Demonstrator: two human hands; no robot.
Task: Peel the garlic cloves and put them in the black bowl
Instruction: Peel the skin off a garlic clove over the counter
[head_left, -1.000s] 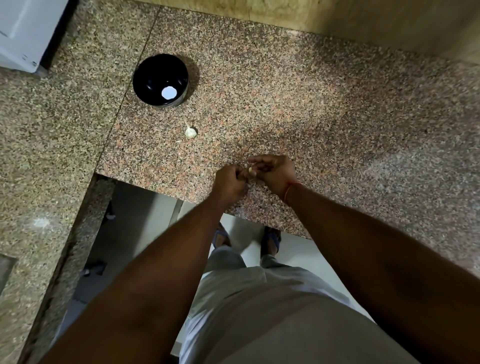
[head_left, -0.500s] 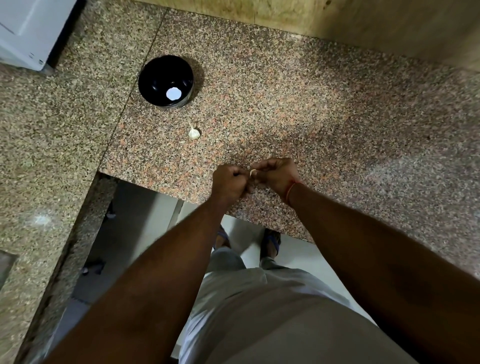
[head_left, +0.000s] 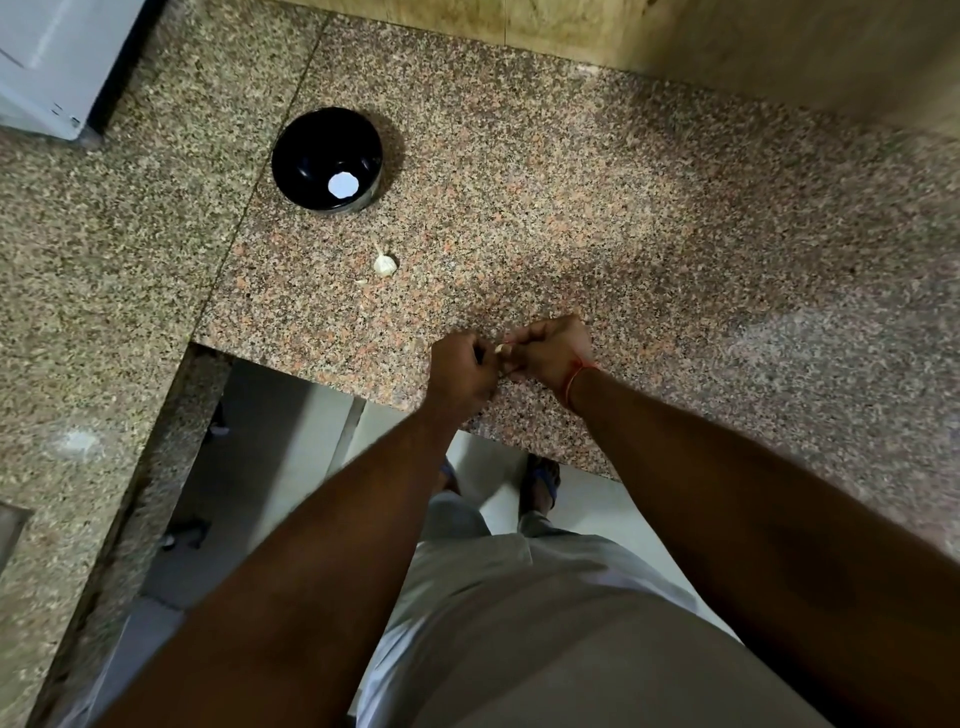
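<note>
Early in the task, judging by the black bowl (head_left: 327, 156), well beyond the hands and seemingly without cloves. Left hand (head_left: 462, 369) and right hand (head_left: 550, 348) curled together, pinching one garlic clove (head_left: 500, 349) between fingertips, mid-peel. Rest of the garlic (head_left: 385, 265) lay between hands and bowl, unpeeled. Clove mostly hidden by fingers; amount of skin removed impossible to tell.

Both my arms reach forward, fists meeting knuckle to knuckle. My left hand (head_left: 462, 369) is curled tight; my right hand (head_left: 550, 349) is curled too, and both seem to pinch something small and pale between them, hard to tell.
</note>
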